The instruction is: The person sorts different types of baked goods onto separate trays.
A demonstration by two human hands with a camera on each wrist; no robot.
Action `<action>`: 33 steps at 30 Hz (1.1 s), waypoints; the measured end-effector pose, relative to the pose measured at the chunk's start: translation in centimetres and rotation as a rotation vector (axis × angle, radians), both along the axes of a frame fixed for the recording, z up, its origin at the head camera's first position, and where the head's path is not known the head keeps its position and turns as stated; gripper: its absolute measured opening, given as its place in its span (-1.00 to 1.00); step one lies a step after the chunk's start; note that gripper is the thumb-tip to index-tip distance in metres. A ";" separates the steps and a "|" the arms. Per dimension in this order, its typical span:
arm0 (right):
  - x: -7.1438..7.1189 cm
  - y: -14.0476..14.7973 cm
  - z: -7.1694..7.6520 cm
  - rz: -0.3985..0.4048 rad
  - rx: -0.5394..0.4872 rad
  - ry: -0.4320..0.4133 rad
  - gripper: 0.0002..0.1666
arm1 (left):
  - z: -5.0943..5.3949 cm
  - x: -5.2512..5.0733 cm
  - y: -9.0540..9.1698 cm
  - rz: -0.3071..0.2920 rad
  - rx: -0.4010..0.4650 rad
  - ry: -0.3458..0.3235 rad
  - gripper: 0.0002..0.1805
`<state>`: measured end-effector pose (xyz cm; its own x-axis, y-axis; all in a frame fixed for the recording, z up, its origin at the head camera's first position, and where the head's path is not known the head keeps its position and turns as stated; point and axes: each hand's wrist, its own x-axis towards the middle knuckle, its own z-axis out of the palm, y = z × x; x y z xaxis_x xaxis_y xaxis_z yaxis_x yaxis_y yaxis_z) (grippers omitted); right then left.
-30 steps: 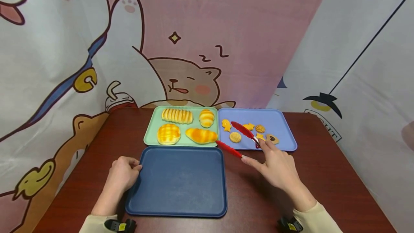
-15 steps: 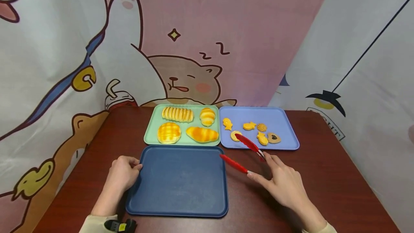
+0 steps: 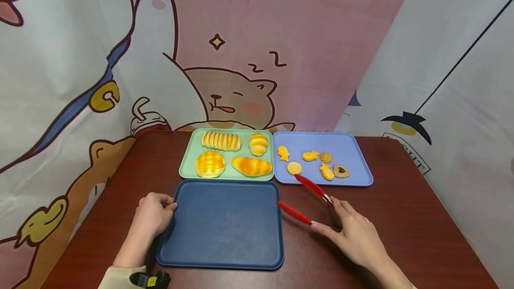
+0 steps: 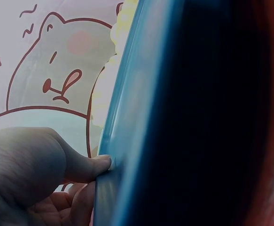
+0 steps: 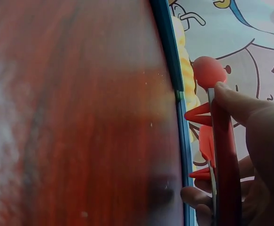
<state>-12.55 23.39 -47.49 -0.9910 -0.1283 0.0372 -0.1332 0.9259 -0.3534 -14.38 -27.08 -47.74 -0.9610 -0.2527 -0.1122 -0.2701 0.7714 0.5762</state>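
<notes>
My left hand pinches the left rim of a dark blue tray; in the left wrist view the thumb lies on the rim. Red-tipped tongs are in my right hand, their arms spread apart with nothing between them. One tip is near the dark tray's right edge, the other near the front rim of a lavender tray, just below a round biscuit. That tray also bears fish-shaped biscuits, a swirl biscuit and a heart biscuit.
Behind the dark tray stands a green tray with a ridged loaf, a striped roll, a round bun and a long bun. A cartoon-print cloth hangs behind the brown table.
My right hand has drawn the tongs back toward me and slightly right, off the biscuits on the lavender tray. My left hand stays on the dark tray's rim.
</notes>
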 end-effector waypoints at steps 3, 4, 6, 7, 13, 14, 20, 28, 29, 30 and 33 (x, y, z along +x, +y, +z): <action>0.0 0.0 0.0 -0.008 -0.013 -0.049 0.41 | 0.0 0.0 0.0 -0.003 -0.003 0.005 -0.79; -0.1 0.0 -0.1 -0.009 -0.015 -0.058 0.41 | 0.0 0.0 0.0 -0.004 -0.006 0.008 -0.79; -0.1 0.0 -0.1 -0.009 -0.019 -0.075 0.43 | -0.1 0.0 0.0 -0.005 -0.011 0.014 -0.79; -0.1 0.0 -0.1 -0.009 -0.023 -0.087 0.44 | -0.1 0.0 0.0 -0.006 -0.013 0.016 -0.79; 0.2 0.2 0.0 -0.027 -0.091 -0.188 0.49 | -0.1 -0.3 0.1 -0.009 -0.014 0.006 -0.79; 0.3 0.2 0.0 -0.030 -0.099 -0.195 0.49 | -0.1 -0.3 0.1 -0.009 -0.013 0.004 -0.79; 0.3 0.4 0.1 -0.040 -0.114 -0.219 0.51 | -0.1 -0.6 0.2 -0.023 -0.010 0.003 -0.80; 0.0 0.8 0.5 -0.007 -0.133 -0.239 0.47 | -0.4 -1.2 0.1 -0.031 -0.010 0.005 -0.80; 0.0 0.9 0.5 0.005 -0.137 -0.228 0.46 | -0.4 -1.3 0.1 -0.034 -0.010 0.005 -0.80; 0.0 1.0 0.5 0.016 -0.142 -0.216 0.45 | -0.5 -1.3 0.0 -0.035 -0.011 0.003 -0.79; -0.2 1.1 0.9 0.032 -0.153 -0.178 0.43 | -0.6 -1.4 -0.3 -0.037 -0.025 -0.008 -0.77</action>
<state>-12.77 24.45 -46.58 -0.9792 -0.1658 -0.1166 -0.0841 0.8560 -0.5101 -15.76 -27.33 -48.31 -0.9689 -0.2195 -0.1140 -0.2454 0.7950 0.5547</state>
